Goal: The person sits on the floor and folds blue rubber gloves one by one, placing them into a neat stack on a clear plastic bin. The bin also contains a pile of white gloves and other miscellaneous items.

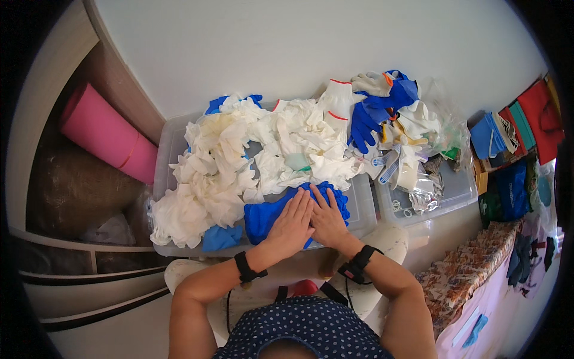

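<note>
A bundle of blue gloves (pixel 264 220) lies at the front of a clear plastic lid (pixel 361 215), its fingertips bunched at the right end. My left hand (pixel 291 223) presses flat on its middle, fingers close together. Beside it, my right hand (pixel 328 218) rests palm down toward the bunched end, with fingers spread. The two hands touch near the index fingers, and neither grips anything. Heaps of white disposable gloves (pixel 206 179) cover the left and the back of the lid. A lighter blue glove (pixel 222 238) sits left of the bundle, close to the front edge.
To the right, a second clear lid (pixel 457 193) bears blue-coated work gloves (pixel 376 112), white gloves and plastic bags (pixel 453 121). A pink roll (pixel 112 139) leans in the cabinet at left. A white wall (pixel 314 40) stands behind. Bags and boxes (pixel 511 179) line the far right.
</note>
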Demonstrator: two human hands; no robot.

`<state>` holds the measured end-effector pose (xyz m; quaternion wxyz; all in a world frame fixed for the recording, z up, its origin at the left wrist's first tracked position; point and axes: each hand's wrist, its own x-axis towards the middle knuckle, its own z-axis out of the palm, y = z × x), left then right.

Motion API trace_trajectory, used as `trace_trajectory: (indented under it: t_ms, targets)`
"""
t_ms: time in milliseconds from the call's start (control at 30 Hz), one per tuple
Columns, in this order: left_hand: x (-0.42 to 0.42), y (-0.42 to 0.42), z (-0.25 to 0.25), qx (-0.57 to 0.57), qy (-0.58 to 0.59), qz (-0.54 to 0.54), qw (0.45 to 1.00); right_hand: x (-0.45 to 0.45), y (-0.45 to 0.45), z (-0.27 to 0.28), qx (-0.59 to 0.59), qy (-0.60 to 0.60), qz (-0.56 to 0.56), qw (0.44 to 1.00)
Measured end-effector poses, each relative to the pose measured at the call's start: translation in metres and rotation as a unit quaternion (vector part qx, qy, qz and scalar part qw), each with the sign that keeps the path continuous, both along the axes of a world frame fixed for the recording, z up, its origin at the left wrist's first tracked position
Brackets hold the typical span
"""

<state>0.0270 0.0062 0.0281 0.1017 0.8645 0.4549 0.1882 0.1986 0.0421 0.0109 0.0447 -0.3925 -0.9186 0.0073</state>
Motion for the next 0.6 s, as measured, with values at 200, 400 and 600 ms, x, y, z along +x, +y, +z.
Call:
trace_trajectory:
  t_ms: [200,400,600]
  targets:
    - [-0.005,0.013,-0.024,-0.054,-0.023,0.020,0.998,0.006,0.002,-0.004,0.001,0.089,0.011,0.996]
    - [-0.009,0.012,-0.036,-0.042,-0.039,0.009,0.998,0.007,0.004,-0.004,-0.016,0.097,0.018,0.995]
    - [-0.021,0.007,-0.033,-0.041,-0.014,0.014,0.999,0.013,0.008,0.004,-0.046,0.123,0.034,0.991]
